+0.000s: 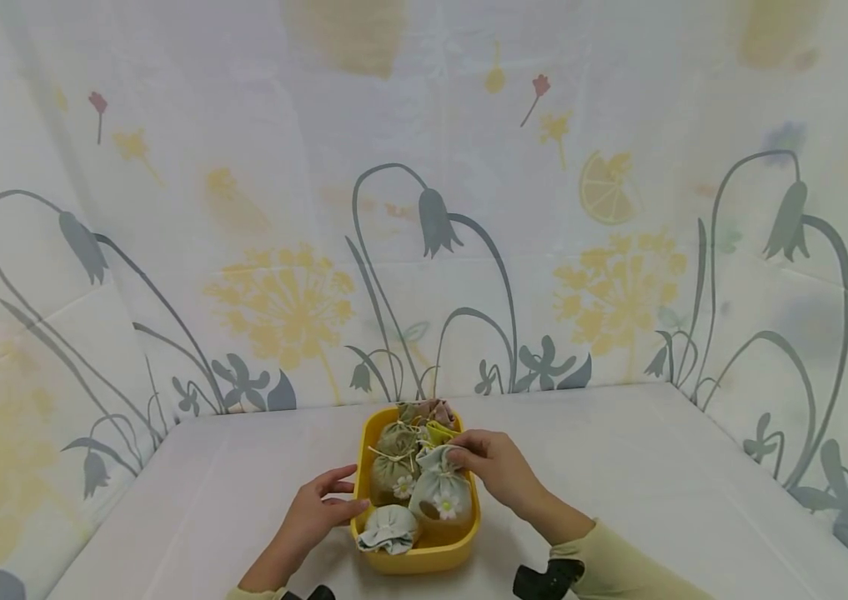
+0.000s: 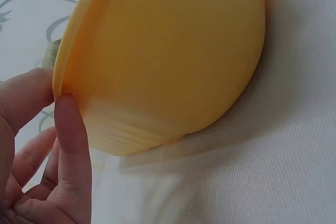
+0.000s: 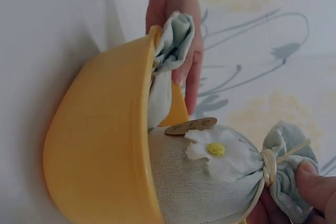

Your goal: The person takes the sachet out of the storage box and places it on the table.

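A yellow plastic basin (image 1: 419,563) stands on the white table, filled with small tied cloth sachets. My left hand (image 1: 316,510) pinches the basin's left rim between thumb and fingers, as the left wrist view also shows. With my right hand (image 1: 500,468) I pinch the gathered top of a pale sachet (image 3: 205,166) that has a white daisy and a small brown tag; its lower part sits inside the basin. Nearer me lies another pale sachet (image 1: 389,528), its ruffled top over the front rim. Olive-green sachets (image 1: 393,471) fill the left side.
At the basin's back are a brownish-pink sachet (image 1: 434,412) and a bright yellow-green one (image 1: 440,433). The white tabletop (image 1: 604,467) spreads around the basin. Behind it hangs a white cloth (image 1: 439,317) printed with grey and yellow flowers.
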`<state>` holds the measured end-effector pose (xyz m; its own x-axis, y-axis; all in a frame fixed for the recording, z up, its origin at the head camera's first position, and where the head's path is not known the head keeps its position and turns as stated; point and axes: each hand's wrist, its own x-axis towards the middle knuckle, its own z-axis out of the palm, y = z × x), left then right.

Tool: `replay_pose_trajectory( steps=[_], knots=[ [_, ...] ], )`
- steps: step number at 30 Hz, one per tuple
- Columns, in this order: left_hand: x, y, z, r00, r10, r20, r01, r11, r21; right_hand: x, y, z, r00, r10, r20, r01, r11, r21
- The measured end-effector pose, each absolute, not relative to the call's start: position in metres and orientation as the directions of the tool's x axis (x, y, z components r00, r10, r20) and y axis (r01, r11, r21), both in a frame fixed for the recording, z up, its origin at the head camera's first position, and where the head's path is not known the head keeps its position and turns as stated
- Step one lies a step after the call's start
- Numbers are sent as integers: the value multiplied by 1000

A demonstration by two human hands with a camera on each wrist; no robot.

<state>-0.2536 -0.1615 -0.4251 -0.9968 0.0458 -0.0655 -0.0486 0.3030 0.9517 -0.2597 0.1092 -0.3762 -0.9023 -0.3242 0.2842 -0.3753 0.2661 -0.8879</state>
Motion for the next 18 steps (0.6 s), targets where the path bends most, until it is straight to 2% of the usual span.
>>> replay_pose_trajectory(
  steps=[18],
  knots=[
    [-258,-162,-428,-995,29,-100,-86,310,947,-240,123,-357,-914,-242,327,-381,228,-896]
  ],
)
